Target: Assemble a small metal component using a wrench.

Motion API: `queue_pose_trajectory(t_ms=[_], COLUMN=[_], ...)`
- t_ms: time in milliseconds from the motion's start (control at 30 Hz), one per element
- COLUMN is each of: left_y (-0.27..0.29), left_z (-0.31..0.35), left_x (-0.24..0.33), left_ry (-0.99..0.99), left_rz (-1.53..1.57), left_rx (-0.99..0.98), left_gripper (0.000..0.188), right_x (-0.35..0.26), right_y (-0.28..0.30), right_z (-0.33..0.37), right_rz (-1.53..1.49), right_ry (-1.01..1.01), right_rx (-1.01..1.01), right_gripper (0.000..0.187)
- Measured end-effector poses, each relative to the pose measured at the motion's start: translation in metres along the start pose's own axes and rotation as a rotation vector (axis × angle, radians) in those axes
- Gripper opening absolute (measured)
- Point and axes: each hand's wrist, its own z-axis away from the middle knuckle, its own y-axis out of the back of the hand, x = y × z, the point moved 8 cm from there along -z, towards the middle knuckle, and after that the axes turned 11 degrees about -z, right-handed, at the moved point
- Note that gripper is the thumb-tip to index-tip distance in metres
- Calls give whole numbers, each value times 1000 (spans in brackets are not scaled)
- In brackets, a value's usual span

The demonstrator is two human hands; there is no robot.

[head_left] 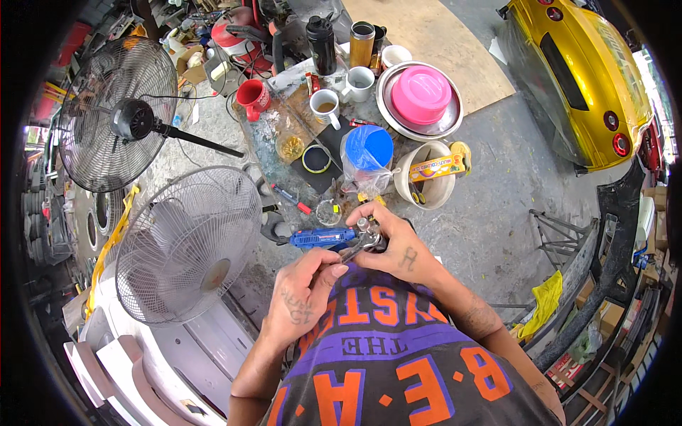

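My right hand (398, 245) is closed around a small silver metal tool (366, 233) with a knobbed end; its exact kind I cannot make out. With thumb and forefinger, my left hand (302, 284) pinches the slim end that points back toward me. Both hands meet close in front of my shirt. Just beyond them lies a blue rotary-type power tool (321, 237), partly behind my fingers. A clear small cup (329, 211) and a red-and-blue marker (293, 199) are on the cluttered table past it.
Farther out stand a red mug (253, 98), two white mugs, a black bottle (323, 46), a pink basin (420, 96) on a metal one, a blue-lidded tub (369, 149) and a white bucket (426, 195). Two fans (192, 248) flank my left. A yellow car part (582, 71) is far right.
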Motion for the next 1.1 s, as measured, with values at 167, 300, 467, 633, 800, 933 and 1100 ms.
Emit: queue_pose_trajectory(t_ms=[167, 300, 467, 633, 800, 933, 1100], left_y=[21, 22, 20, 20, 15, 10, -5], left_z=[-8, -10, -7, -9, -21, -36, -55], left_x=[13, 8, 4, 15, 19, 24, 28], left_ry=[-118, -214, -313, -441, -475, -547, -667], left_rz=[-133, -159, -89, -69, -83, 10, 95], left_rx=[69, 149, 231, 229, 160, 138, 88], left_gripper=[25, 25, 30, 34, 34, 34, 40], right_x=[1, -10, -10, -13, 1, 0, -3], right_y=[-9, -19, -23, -40, -45, -54, -55], right_z=[0, 0, 8, 16, 23, 29, 33], right_rz=[9, -22, -42, -194, -265, -415, -455], right_ry=[-112, -170, -255, -194, -209, -228, -366], right_rx=[-97, -148, -243, -544, -771, -936, -1044], right_gripper=[34, 21, 19, 34, 42, 48, 48])
